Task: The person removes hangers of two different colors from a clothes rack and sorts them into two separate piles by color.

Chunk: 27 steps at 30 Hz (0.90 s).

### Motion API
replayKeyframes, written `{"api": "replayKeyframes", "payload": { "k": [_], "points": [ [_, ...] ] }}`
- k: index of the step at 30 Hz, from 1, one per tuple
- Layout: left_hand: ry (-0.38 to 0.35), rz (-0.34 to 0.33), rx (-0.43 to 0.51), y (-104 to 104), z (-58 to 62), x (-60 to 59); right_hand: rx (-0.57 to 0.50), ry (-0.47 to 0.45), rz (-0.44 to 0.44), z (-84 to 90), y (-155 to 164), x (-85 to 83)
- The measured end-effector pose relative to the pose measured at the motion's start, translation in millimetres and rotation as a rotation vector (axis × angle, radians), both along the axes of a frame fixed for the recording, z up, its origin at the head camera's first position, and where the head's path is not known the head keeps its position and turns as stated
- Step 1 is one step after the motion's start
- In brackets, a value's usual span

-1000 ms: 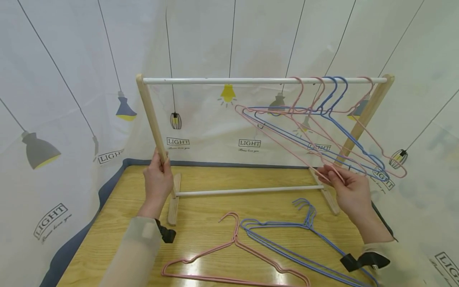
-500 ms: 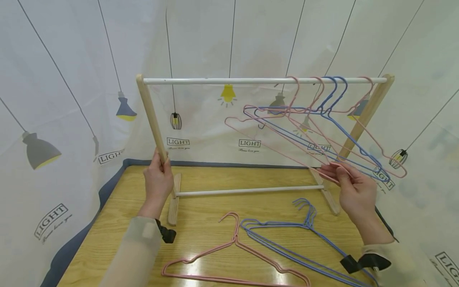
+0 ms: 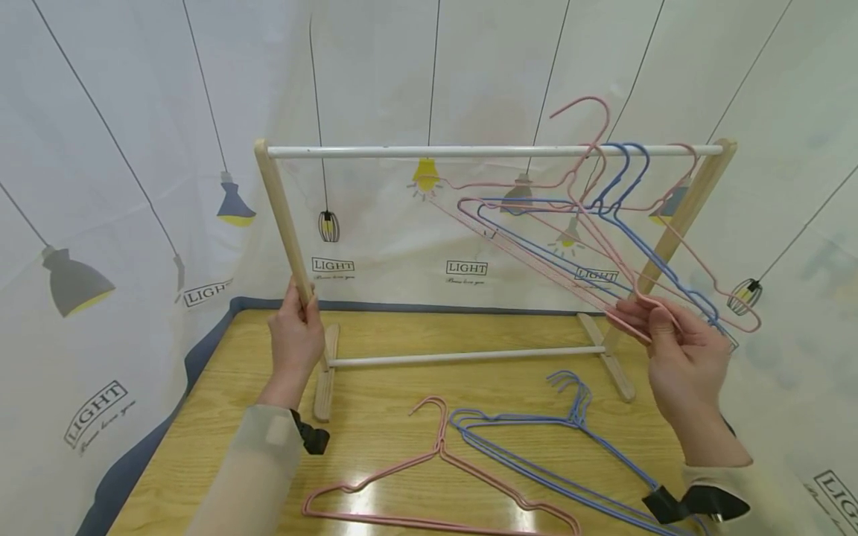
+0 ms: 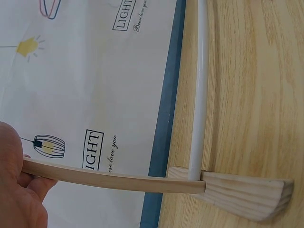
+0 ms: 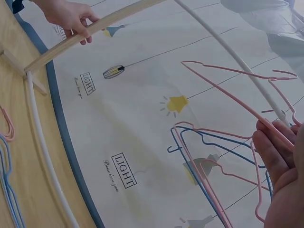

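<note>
Pink hanger (image 3: 536, 216) in right hand's (image 3: 684, 357) grip

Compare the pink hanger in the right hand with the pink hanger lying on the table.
The held pink hanger is raised and tilted, its hook above the white top rail, pinched by the right hand. The table's pink hanger lies flat on the wood, untouched. Both are thin pink wire hangers.
</note>
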<state>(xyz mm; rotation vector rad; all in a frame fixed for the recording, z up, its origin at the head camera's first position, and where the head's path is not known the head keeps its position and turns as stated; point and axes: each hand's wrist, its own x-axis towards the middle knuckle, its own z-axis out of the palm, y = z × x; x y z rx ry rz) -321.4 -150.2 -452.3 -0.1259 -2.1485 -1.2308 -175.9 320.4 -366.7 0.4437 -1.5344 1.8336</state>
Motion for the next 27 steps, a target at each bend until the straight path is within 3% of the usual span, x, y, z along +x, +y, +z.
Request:
{"api": "replayKeyframes", "payload": {
  "k": [6, 10, 20, 27],
  "points": [
    [-0.009, 0.002, -0.005, 0, -0.2, 0.2, -0.004, -0.119, 0.119, -18.2, -8, 27.0],
    [-0.023, 0.011, -0.008, 1, -0.2, -1.1, 0.007, -0.208, 0.235, -44.6, -11, 43.3],
    [-0.006, 0.008, -0.012, 0, 0.7, -1.3, 0.046, -0.502, 0.422, -115.7, -12, 75.4],
    [-0.005, 0.005, -0.008, 0, 0.9, -0.3, -0.047, -0.634, 0.666, -153.1, -18, 90.0]
  ]
}}
